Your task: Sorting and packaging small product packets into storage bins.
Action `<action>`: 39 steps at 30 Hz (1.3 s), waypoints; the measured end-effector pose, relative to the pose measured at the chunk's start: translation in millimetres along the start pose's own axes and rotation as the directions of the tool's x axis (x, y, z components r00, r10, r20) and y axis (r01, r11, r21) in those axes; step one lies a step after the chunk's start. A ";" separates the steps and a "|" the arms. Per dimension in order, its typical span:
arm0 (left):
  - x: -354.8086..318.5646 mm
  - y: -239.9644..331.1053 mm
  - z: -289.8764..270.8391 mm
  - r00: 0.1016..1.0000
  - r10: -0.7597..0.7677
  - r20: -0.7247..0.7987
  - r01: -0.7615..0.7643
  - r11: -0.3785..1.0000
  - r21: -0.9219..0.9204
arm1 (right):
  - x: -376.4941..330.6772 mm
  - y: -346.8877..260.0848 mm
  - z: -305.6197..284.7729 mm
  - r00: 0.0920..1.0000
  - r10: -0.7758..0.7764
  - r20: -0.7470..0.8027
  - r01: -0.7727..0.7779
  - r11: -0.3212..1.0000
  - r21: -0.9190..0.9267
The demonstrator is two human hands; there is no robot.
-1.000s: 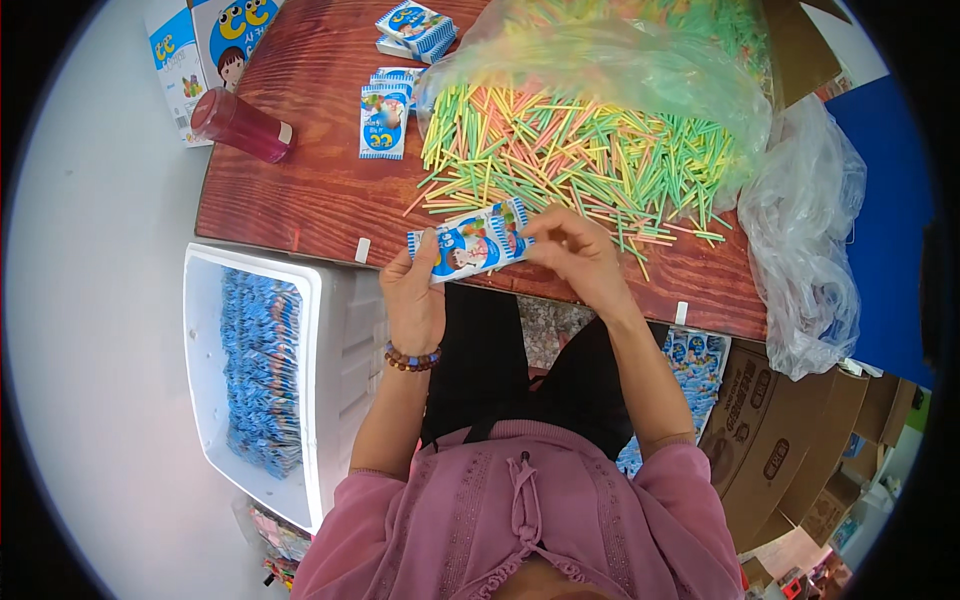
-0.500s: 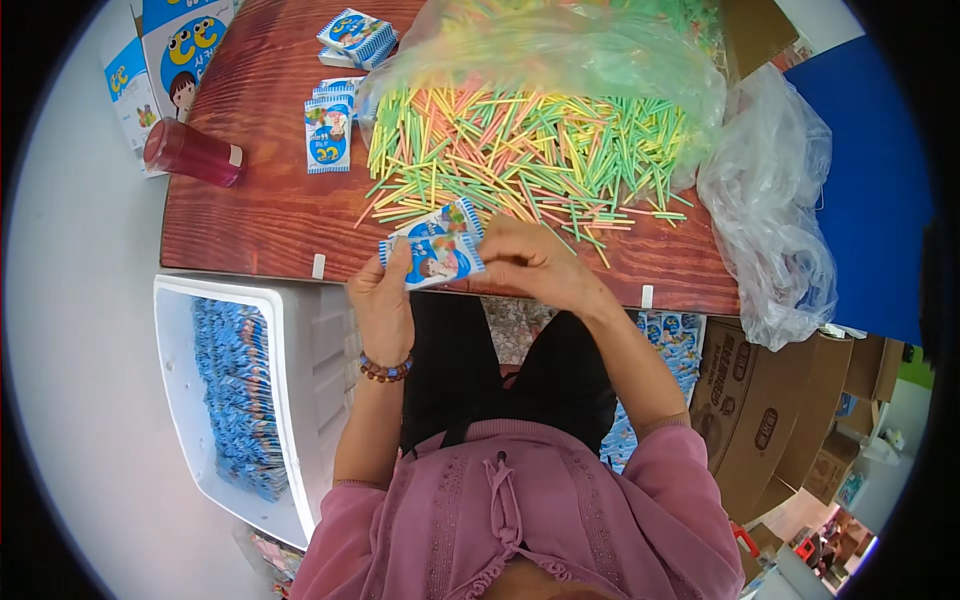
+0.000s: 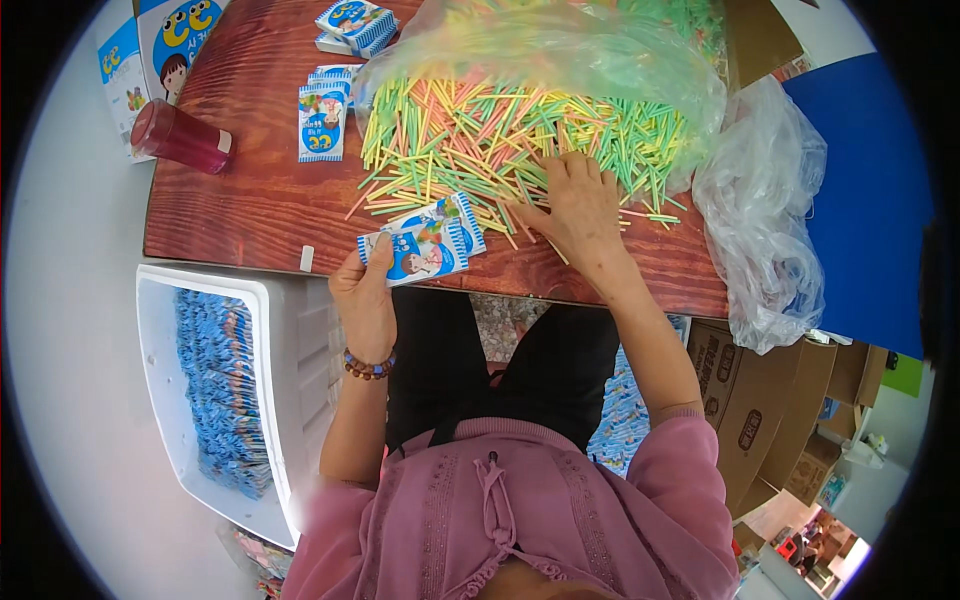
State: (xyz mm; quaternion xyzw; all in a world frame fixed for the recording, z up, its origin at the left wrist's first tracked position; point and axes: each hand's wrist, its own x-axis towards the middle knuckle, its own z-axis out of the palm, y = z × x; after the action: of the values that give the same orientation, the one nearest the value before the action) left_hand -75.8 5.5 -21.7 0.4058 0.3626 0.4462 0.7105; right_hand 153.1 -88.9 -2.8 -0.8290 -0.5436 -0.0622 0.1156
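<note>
Grip: the left hand (image 3: 365,297) pinched at least two flat, blue-and-white printed packets (image 3: 422,257), overlapping, with its thumb on top; they were near the front edge of the reddish-brown, wood-grained counter (image 3: 670,268).
Reach: the right hand (image 3: 585,210) was palm down at the near side of the thin green, yellow and pink sticks (image 3: 510,125), its thumb spread well apart from the fingers; if a fingertip pressed any stick, I could not tell.
Good handling: in my judgement, a light pinch close to the packet ends was best, so that they did not bend or slip; for sticks so thin, a gentle touch at the loose border was safer than pressing down into the heap.
Counter surface: the sticks spread out from a clear plastic bag (image 3: 560,50); to their left lay more blue-and-white packets (image 3: 321,122) and a translucent dark-red jar (image 3: 180,137); at the right edge hung a crumpled clear plastic bag (image 3: 765,215).
Room: a white rectangular foam box (image 3: 152,360), with rows of blue packets (image 3: 222,400) inside, stood at the left; brown cardboard boxes (image 3: 750,405) stood at the right.
</note>
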 end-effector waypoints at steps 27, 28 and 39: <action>1.9 3.8 -3.2 0.997 -0.058 0.055 0.059 0.998 -0.024 | 20.6 31.8 16.5 0.943 0.148 0.297 -0.291 0.798 0.527; 2.3 4.7 -3.9 0.996 -0.073 0.056 0.076 0.996 -0.048 | 21.1 30.5 12.8 0.944 0.148 0.295 -0.290 0.798 0.528; 8.1 2.4 -10.9 0.990 -0.118 0.077 0.131 0.974 -0.184 | 13.5 -1.5 14.3 0.973 0.169 0.156 -0.172 0.085 0.981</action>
State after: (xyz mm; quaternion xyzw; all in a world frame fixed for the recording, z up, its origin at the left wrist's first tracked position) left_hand -83.5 16.4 -25.2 0.3274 0.3199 0.4197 0.7838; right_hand 156.8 -72.6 -13.3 -0.5965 -0.3462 0.3307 0.6442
